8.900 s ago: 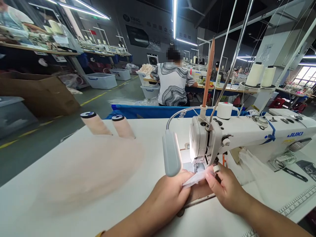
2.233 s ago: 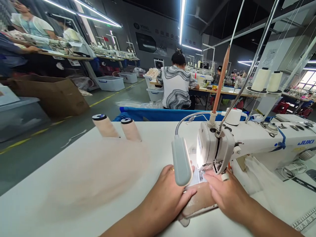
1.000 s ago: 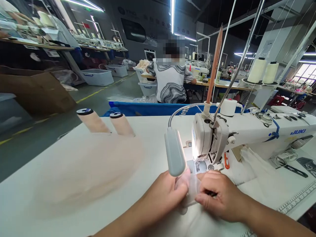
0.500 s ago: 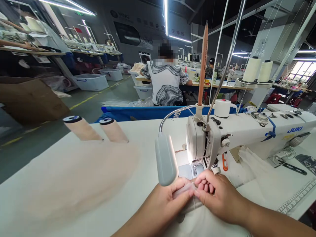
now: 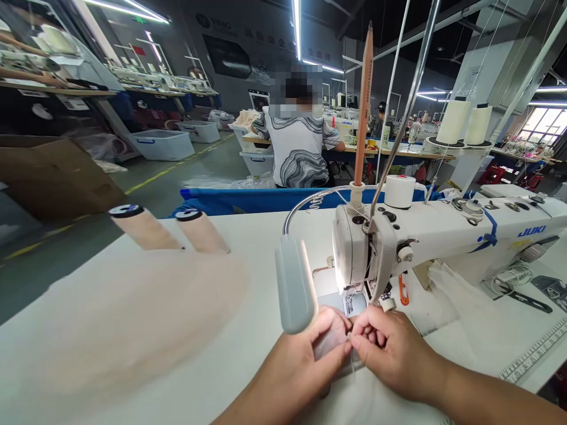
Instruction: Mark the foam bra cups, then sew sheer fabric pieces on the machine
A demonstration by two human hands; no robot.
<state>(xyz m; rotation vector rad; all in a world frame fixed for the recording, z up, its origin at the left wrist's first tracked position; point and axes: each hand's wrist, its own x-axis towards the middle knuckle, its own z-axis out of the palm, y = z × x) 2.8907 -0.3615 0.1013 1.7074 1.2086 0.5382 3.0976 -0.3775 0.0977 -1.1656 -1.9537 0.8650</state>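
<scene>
A thin white sheer fabric [image 5: 326, 343] is pinched between my two hands, just in front of the sewing machine's [image 5: 354, 251] needle area. My left hand [image 5: 316, 348] is closed on it, thumb and fingertips pressing its edge. Fingertip to fingertip with it, my right hand [image 5: 383, 345] grips the same edge, its other fingers curled in. More of the fabric hangs down toward me over the table edge. The presser foot [image 5: 354, 301] shows just beyond my fingers, lit by a grey lamp [image 5: 296, 286] on a bendable neck.
Two peach thread cones [image 5: 142, 227] lie at the table's far left, by a spread of sheer peach fabric [image 5: 146, 319]. Right of the needle are an orange thread snipper [image 5: 403, 289], black tweezers [image 5: 527, 300] and a clear ruler [image 5: 538, 348]. A co-worker [image 5: 301, 147] sits ahead, facing away.
My left hand has turned slightly and its fingers have shifted along the fabric edge. My right hand stays nearly still, still pinching. The view has moved a little.
</scene>
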